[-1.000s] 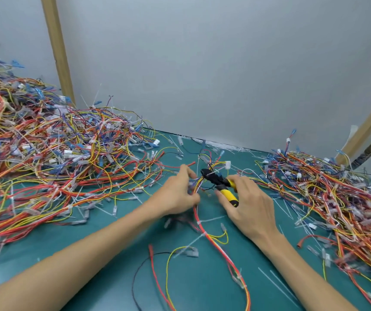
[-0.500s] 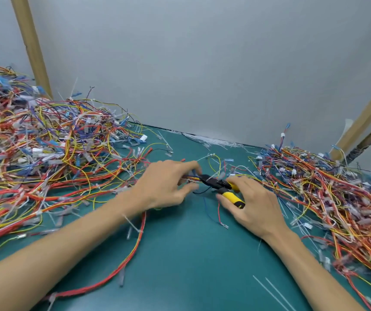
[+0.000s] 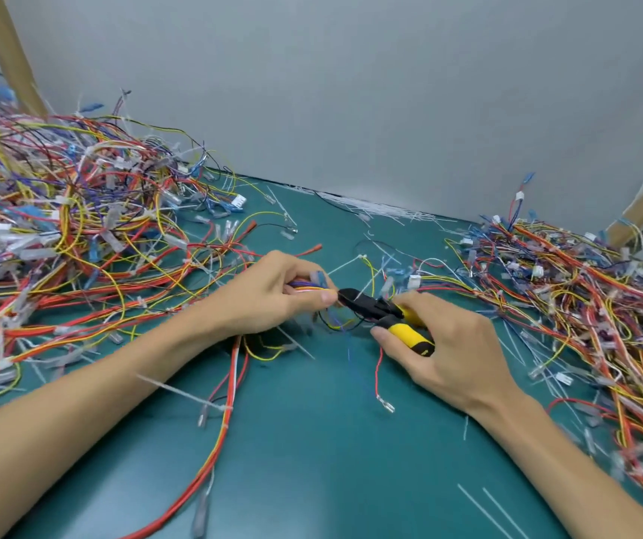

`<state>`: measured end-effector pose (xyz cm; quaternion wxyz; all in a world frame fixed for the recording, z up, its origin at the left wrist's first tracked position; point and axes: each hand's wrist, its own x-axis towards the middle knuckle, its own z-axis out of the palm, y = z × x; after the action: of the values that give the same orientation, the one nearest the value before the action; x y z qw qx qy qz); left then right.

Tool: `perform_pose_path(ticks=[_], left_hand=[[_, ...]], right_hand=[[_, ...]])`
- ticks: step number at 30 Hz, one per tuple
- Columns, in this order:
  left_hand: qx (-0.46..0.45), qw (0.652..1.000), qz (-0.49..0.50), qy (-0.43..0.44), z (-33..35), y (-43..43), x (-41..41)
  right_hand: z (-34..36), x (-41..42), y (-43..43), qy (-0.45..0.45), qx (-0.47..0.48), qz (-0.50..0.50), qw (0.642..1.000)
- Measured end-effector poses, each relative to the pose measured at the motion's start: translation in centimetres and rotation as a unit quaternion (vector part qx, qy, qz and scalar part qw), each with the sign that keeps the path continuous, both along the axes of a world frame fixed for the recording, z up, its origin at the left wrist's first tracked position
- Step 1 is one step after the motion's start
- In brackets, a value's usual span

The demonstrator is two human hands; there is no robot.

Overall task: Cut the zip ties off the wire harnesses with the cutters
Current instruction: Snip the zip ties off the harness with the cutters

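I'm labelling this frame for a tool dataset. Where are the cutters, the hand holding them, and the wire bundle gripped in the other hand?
cutters (image 3: 384,310), head view, black pivot.
right hand (image 3: 452,348), head view, back of the hand.
wire bundle (image 3: 308,287), head view, exposed stretch at the grip.

Even light, blurred edges

We see bright, even light on the table (image 3: 312,461). A small dark shadow lies just left of the cutters (image 3: 374,311), under the left hand (image 3: 269,293). Wire piles (image 3: 59,235) far left and right of the cutters look smeared, and the wooden posts (image 3: 8,52) beyond them lean from wide-angle distortion.
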<state>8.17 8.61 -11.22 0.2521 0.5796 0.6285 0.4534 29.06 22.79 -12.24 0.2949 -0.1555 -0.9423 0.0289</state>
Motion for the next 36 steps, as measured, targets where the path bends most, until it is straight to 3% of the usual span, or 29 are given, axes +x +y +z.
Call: perform_pose_path(ticks=[6, 11, 18, 24, 36], left_hand=[[-0.052, 0.991, -0.06, -0.104, 0.7, -0.5, -0.7], [-0.062, 0.986, -0.076, -0.136, 0.5, -0.7, -0.8], [-0.026, 0.997, 0.052, -0.057, -0.4, 0.1, -0.1], [-0.019, 0.994, 0.096, -0.039, -0.4, -0.1, 0.5], [-0.014, 0.994, 0.085, -0.073, -0.8, 0.3, 0.4]], right_hand=[[0.1, -0.1, -0.6, 0.01, -0.078, 0.054, 0.995], [0.0, -0.1, -1.1, 0.009, -0.078, 0.065, 0.995], [0.0, -0.6, -1.8, 0.002, -0.011, -0.047, 0.999], [0.3, -0.5, -1.9, -0.018, -0.007, -0.049, 0.999], [0.0, -0.6, -1.7, -0.01, 0.016, -0.06, 0.998]])
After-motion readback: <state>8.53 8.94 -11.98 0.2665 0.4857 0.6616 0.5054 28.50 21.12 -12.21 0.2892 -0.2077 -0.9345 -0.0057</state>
